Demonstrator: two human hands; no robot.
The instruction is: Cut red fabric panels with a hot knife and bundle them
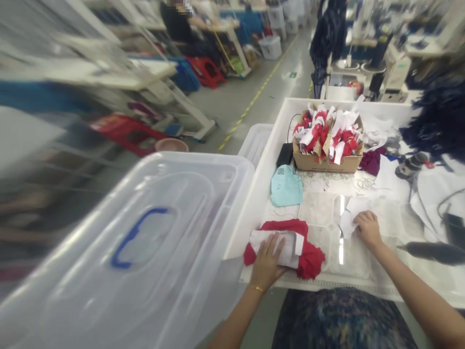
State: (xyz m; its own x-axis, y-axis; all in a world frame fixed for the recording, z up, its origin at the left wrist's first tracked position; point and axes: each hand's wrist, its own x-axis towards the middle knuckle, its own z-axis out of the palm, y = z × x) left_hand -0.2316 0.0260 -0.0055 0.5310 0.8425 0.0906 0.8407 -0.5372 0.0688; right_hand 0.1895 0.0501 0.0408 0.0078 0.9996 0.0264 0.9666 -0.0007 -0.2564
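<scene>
My left hand (268, 261) lies with outstretched fingers on a folded white piece (291, 248). That piece rests on a bundle of red fabric (311, 259) at the table's front left. Further right, my right hand (368, 229) has its fingers drawn together at the edge of a white paper-like piece (348, 220) on the tabletop; its fingertips are partly hidden. A light blue cut piece (286, 186) with small dark print lies beyond the red bundle. I cannot tell whether the white pieces are paper or cloth.
A cardboard box (327, 164) full of red and white scraps stands at the back of the white table. A large lidded plastic bin (181, 194) is at the left. Dark fabric (439, 111) is heaped back right. Another person (181, 24) sits across the aisle.
</scene>
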